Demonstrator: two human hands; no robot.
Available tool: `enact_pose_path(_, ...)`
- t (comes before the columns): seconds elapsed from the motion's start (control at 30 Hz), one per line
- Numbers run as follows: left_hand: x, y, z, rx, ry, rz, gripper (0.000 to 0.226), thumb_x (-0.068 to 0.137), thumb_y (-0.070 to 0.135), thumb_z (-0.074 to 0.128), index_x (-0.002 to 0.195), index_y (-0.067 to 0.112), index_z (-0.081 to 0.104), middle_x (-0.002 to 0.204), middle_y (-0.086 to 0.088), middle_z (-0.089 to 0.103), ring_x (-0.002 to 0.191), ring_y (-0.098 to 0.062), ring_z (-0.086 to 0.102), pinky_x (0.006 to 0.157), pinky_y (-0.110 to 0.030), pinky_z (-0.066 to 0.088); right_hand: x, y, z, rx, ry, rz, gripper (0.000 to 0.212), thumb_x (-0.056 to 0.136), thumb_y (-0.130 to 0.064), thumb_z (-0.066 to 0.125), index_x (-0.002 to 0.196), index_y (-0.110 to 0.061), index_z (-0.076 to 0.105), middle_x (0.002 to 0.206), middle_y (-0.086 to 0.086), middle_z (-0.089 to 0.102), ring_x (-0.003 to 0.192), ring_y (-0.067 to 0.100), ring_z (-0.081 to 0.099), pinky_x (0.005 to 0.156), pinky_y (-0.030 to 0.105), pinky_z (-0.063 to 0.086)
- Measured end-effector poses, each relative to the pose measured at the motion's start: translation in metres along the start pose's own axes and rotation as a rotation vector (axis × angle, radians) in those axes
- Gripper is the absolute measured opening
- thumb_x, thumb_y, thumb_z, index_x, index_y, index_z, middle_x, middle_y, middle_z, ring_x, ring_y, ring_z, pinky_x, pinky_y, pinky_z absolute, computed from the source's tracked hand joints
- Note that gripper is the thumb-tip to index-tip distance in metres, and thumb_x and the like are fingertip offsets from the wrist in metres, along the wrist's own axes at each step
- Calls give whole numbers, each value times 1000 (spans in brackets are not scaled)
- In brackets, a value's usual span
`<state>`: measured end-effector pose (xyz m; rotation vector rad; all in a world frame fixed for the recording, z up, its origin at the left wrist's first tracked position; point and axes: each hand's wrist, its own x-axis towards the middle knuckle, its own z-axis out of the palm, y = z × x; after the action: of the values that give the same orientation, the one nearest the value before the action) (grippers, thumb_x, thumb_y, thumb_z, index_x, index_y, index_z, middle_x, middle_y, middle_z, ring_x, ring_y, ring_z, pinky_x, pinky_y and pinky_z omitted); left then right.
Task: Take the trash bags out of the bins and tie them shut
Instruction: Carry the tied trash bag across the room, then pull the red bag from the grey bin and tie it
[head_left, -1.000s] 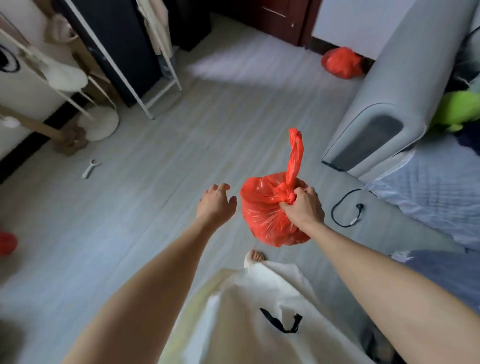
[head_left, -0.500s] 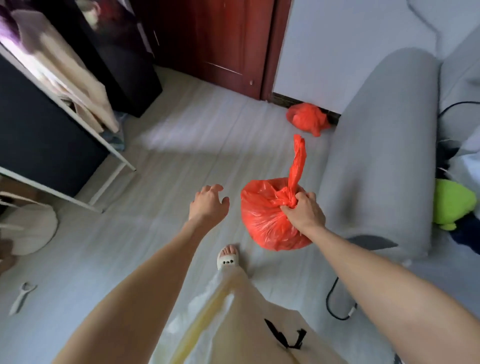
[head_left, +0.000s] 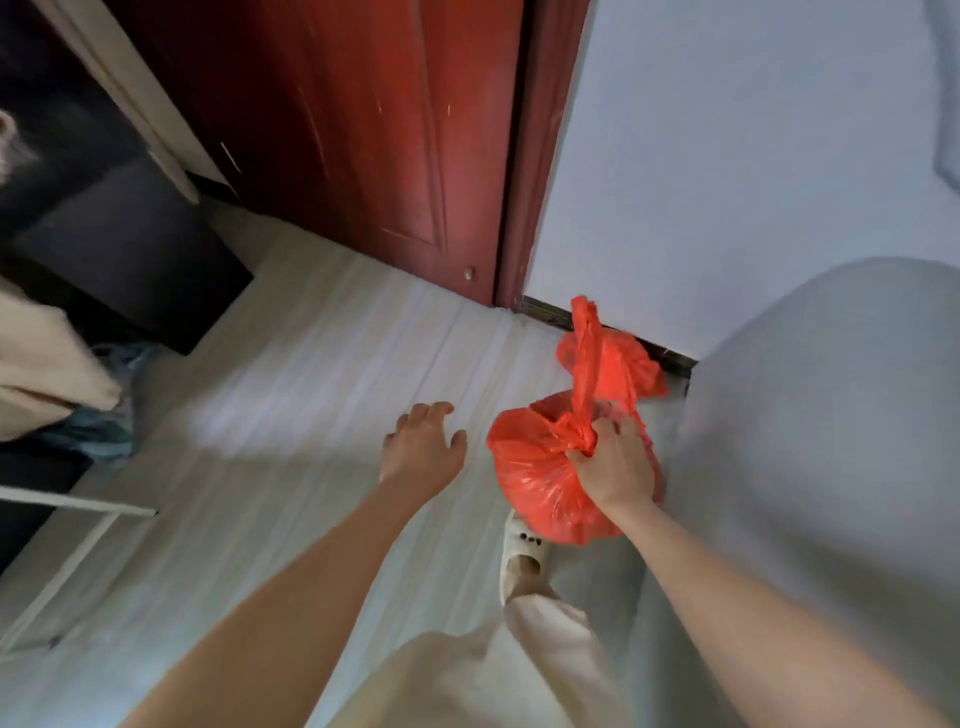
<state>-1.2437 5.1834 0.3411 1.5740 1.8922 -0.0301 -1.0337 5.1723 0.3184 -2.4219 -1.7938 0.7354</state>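
The knotted red plastic trash bag (head_left: 540, 473), gripped at its knot by the right hand (head_left: 613, 467) above the pale floor (head_left: 311, 395) while the left hand (head_left: 422, 441) is spread empty, should probably be lowered gently beside the second red bag (head_left: 631, 371) by the wall.

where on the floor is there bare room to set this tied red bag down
Bare floor lies open between the red door, the dark cabinet and the left hand. It is crowded by the skirting, where another red bag lies against the grey sofa.

Head-worn view — looking forward and down, close over both arms.
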Motion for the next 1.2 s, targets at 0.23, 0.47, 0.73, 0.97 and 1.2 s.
enact_pose_path(0.23, 267, -17, 90, 90, 5, -75, 51, 93, 33, 40, 141, 19, 30, 145, -5, 37, 132, -27, 35, 106, -41, 32, 271, 4, 130, -177, -18, -162, 36, 82, -19, 61, 117, -13, 51, 127, 11, 42, 115, 34, 44, 89, 42, 45)
enact_pose_path(0.47, 461, -70, 202, 247, -15, 25, 57, 95, 37, 34, 146, 23, 12, 157, -1, 13, 145, -22, 9, 117, -41, 12, 473, 22, 296, -399, 101, -304, 29, 61, -4, 75, 87, -10, 62, 93, 16, 61, 82, 37, 60, 60, 40, 53)
enact_pose_path(0.73, 501, -74, 218, 338, -148, 52, 63, 96, 39, 30, 148, 24, -3, 159, -1, -6, 146, -25, -10, 119, -48, 1, 503, 41, 331, -283, -49, -193, 61, 74, -10, 63, 131, -10, 43, 137, 12, 47, 130, 30, 41, 108, 57, 28)
enact_pose_path(0.97, 424, -6, 143, 285, -159, 104, 53, 96, 33, 34, 145, 18, 21, 155, -4, 21, 144, -23, 14, 116, -41, 16, 420, 15, 227, -63, -199, -191, 44, 86, -15, 50, 130, -11, 47, 128, 15, 56, 124, 32, 46, 100, 42, 38)
enact_pose_path(1.2, 284, 61, 24, 195, -150, 134, 38, 94, 25, 38, 128, 12, 48, 128, -10, 55, 117, -29, 53, 94, -38, 43, 273, -25, 75, 325, -270, 98, 31, 90, -13, 43, 116, -8, 57, 118, 12, 64, 112, 29, 56, 92, 33, 43)
